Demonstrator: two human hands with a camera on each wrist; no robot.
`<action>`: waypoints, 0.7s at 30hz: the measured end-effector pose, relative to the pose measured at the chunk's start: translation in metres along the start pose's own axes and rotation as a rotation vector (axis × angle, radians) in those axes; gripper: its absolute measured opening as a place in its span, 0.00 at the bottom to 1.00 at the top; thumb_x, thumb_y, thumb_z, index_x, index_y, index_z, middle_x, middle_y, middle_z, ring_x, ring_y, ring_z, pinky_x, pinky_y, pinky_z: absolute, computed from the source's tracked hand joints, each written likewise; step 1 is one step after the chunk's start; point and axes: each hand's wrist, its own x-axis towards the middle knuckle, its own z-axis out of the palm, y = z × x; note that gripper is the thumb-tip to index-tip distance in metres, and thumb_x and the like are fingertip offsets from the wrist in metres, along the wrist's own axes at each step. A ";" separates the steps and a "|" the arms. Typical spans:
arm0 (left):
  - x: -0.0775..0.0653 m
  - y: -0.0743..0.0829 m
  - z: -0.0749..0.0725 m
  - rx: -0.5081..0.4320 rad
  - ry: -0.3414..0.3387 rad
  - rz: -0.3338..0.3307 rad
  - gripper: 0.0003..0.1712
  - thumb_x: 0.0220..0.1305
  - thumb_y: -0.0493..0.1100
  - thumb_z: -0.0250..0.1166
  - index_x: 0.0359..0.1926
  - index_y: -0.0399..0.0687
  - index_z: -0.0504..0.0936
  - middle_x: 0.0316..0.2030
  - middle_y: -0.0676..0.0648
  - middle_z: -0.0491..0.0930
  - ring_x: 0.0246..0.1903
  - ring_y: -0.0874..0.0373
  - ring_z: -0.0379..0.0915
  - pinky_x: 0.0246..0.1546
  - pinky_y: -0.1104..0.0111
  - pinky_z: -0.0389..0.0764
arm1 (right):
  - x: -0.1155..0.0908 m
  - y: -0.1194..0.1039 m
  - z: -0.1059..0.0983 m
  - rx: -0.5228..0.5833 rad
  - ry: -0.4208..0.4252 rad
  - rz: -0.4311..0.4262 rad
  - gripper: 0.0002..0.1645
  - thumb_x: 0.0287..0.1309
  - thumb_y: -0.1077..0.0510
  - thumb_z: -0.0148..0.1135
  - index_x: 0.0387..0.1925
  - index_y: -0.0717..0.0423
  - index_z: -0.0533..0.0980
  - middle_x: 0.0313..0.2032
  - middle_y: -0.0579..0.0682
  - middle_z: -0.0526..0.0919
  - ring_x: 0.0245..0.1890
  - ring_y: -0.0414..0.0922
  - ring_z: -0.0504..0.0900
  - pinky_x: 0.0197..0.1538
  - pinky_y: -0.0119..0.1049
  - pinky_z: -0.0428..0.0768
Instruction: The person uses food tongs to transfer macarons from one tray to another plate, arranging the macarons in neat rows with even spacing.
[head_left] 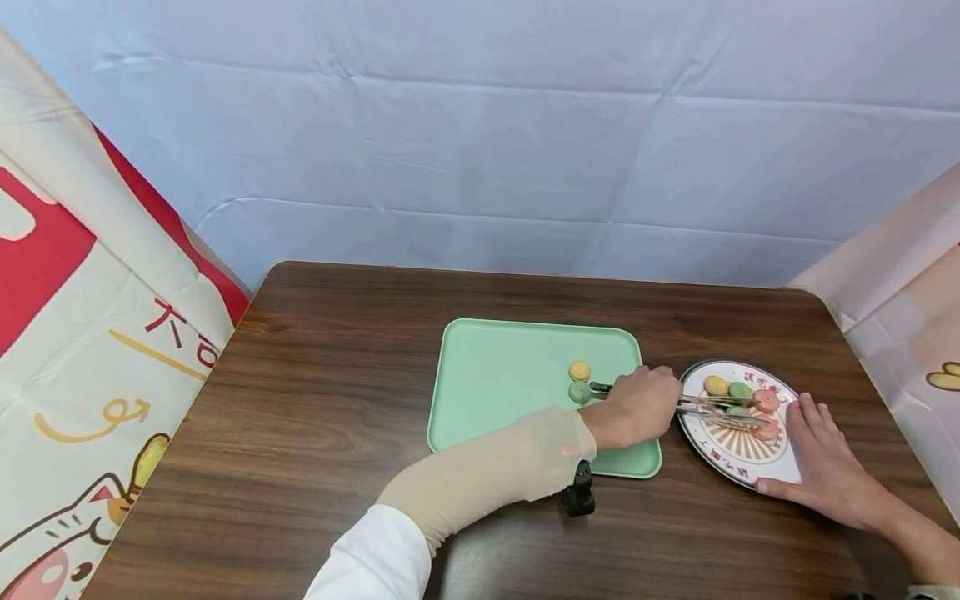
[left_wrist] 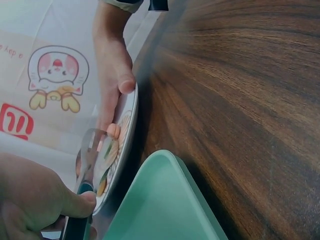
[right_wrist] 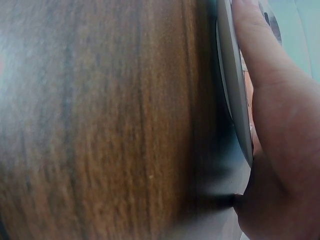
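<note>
My left hand [head_left: 637,408] grips a pair of metal tongs [left_wrist: 90,155] with dark handles, above the right edge of a mint-green tray [head_left: 495,367]. The tong ends reach over a white plate [head_left: 750,473] with a fan pattern and red lettering, among macaron-like cookies: a yellow cookie [head_left: 716,385], a green cookie [head_left: 740,389], a pink cookie [head_left: 767,400] and others. Whether the tongs pinch one cannot be told. My right hand [head_left: 825,458] rests on the plate's right rim, fingers straight and thumb spread. On the tray lie another yellow cookie [head_left: 579,371] and a green one.
A dark wood table [head_left: 322,400] carries tray and plate, the plate just right of the tray. Behind hangs a pale blue-white cloth [head_left: 480,150]. Printed cloth [head_left: 82,400] with cartoon figures borders the left side, with more on the right.
</note>
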 end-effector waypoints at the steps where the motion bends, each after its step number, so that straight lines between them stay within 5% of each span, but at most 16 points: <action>1: 0.000 0.000 0.000 -0.001 0.000 0.000 0.12 0.76 0.43 0.56 0.47 0.63 0.86 0.43 0.60 0.76 0.42 0.63 0.73 0.29 0.68 0.79 | 0.000 0.000 0.000 0.000 0.002 -0.001 0.77 0.55 0.37 0.73 0.70 0.87 0.34 0.71 0.84 0.28 0.74 0.65 0.16 0.70 0.41 0.13; 21: 0.000 0.001 -0.002 -0.002 -0.013 -0.012 0.13 0.77 0.43 0.55 0.49 0.62 0.85 0.43 0.59 0.75 0.40 0.63 0.71 0.31 0.67 0.79 | 0.000 -0.002 -0.002 -0.005 -0.009 0.011 0.76 0.57 0.38 0.72 0.71 0.86 0.33 0.71 0.82 0.26 0.74 0.65 0.15 0.69 0.42 0.12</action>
